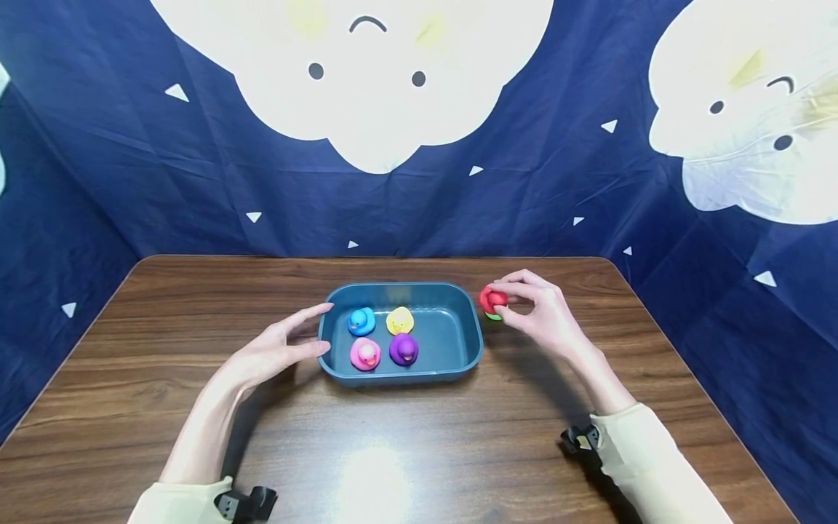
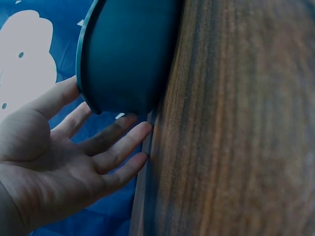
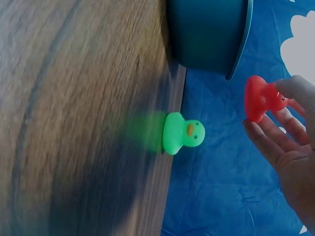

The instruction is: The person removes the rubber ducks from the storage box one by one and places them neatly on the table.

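A teal bin [image 1: 461,367] on the wooden table holds a blue duck [image 1: 361,322], a yellow duck [image 1: 399,321], a pink duck [image 1: 365,354] and a purple duck [image 1: 404,349]. At its left end is my left hand [image 1: 271,353], fingers extended; in the left wrist view that hand [image 2: 69,152] has its thumb at the bin's rim [image 2: 81,64]. My right hand [image 1: 543,313] pinches a red duck [image 1: 495,298] off the bin's right end. Below the red duck [image 3: 256,98], a green duck [image 3: 173,133] stands on the table, partly hidden in the head view.
The brown wooden table [image 1: 294,437] reaches around the bin on all sides. Behind it hangs a dark blue cloth [image 1: 393,211] with white clouds and small triangles. A black device [image 1: 245,503] is strapped at the left cuff, another [image 1: 579,439] at the right.
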